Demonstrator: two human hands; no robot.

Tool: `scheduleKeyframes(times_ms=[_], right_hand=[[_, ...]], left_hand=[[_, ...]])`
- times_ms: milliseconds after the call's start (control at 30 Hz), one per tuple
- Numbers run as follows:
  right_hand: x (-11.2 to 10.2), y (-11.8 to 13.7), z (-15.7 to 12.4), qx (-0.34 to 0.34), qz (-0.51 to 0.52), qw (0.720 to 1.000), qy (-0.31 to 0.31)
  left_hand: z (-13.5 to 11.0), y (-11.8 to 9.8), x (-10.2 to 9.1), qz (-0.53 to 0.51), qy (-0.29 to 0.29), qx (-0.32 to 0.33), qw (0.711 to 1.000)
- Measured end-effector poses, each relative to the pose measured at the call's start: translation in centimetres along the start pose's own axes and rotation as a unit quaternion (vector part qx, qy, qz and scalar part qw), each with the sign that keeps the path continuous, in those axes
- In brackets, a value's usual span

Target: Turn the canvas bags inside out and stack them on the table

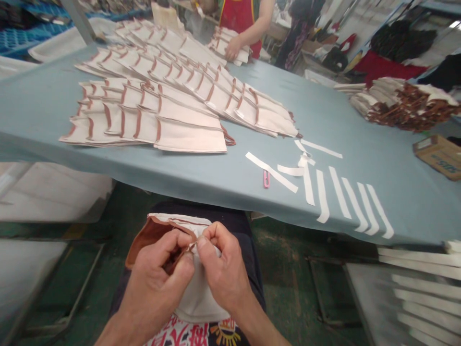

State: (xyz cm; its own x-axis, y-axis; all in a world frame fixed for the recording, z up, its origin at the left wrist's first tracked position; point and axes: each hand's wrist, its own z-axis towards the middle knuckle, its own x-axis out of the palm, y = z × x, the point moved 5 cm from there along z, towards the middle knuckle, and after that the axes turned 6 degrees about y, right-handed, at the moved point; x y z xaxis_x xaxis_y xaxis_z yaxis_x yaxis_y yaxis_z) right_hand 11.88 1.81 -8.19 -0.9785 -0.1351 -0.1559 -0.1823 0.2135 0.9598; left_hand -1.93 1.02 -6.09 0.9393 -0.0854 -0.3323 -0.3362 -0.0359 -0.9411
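Observation:
Both my hands work low in front of me, over my lap. My left hand (163, 271) and my right hand (219, 262) are closed in a pinch on the brown-trimmed opening of a cream fabric bag (196, 300). The bag's brown lining (149, 235) folds out to the left of my left thumb. The fingertips of both hands meet at the trim's edge.
A grey-blue table (43, 110) carries fanned rows of finished cream bags with brown trim (173, 91), several white paper strips (338, 192) and a pink clip (266, 179). Another heap of bags (403, 103) and a cardboard box (437, 154) lie at right. A person in a red apron (239, 19) handles bags at the far edge.

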Motion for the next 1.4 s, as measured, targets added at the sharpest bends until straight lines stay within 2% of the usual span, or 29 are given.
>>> scheduleKeyframes(times_ms=[133,267,367,500,567,633,700,800,900,1067,1267,1400], right_hand=[[0.1,-0.9,0.6,-0.01,0.003,1.0,-0.008],[0.0,-1.2,0.8,-0.027,-0.031,0.999,-0.009],[-0.4,-0.9,1.1,-0.044,-0.05,0.998,-0.022],[-0.7,-0.2,2.2,-0.051,-0.108,0.992,0.026],[-1.6,0.3,2.6,-0.053,-0.14,0.988,0.027],[-2.8,1.5,2.6,-0.098,-0.148,0.984,-0.005],[-3.7,3.5,2.2,-0.186,-0.149,0.971,-0.02],[-3.8,6.9,1.0,-0.335,-0.172,0.926,0.04],[-3.7,9.4,0.5,-0.404,-0.211,0.886,0.086],[-3.0,10.4,1.3,-0.41,-0.271,0.858,0.151],[-2.2,9.5,1.4,-0.392,-0.258,0.864,0.184],[-1.9,9.0,1.6,-0.362,-0.234,0.886,0.175]], left_hand=[[0.3,0.8,0.5,0.081,0.004,0.042,0.996],[0.7,1.3,1.3,0.103,0.022,0.057,0.993],[1.7,1.0,1.1,0.07,0.067,0.034,0.995],[3.3,-0.6,-0.4,-0.008,0.144,0.023,0.989],[3.8,-1.6,-1.3,-0.041,0.182,0.021,0.982],[4.0,-2.6,-2.0,-0.055,0.216,0.02,0.975],[4.2,-3.6,-2.6,-0.064,0.249,0.021,0.966],[4.4,-5.0,-3.2,-0.027,0.284,0.052,0.957],[4.2,-6.0,-4.1,0.053,0.272,0.101,0.955],[3.2,-6.5,-5.0,0.105,0.231,0.15,0.955],[2.8,-6.1,-5.0,0.065,0.202,0.149,0.966],[2.6,-6.4,-5.2,0.101,0.17,0.21,0.958]])
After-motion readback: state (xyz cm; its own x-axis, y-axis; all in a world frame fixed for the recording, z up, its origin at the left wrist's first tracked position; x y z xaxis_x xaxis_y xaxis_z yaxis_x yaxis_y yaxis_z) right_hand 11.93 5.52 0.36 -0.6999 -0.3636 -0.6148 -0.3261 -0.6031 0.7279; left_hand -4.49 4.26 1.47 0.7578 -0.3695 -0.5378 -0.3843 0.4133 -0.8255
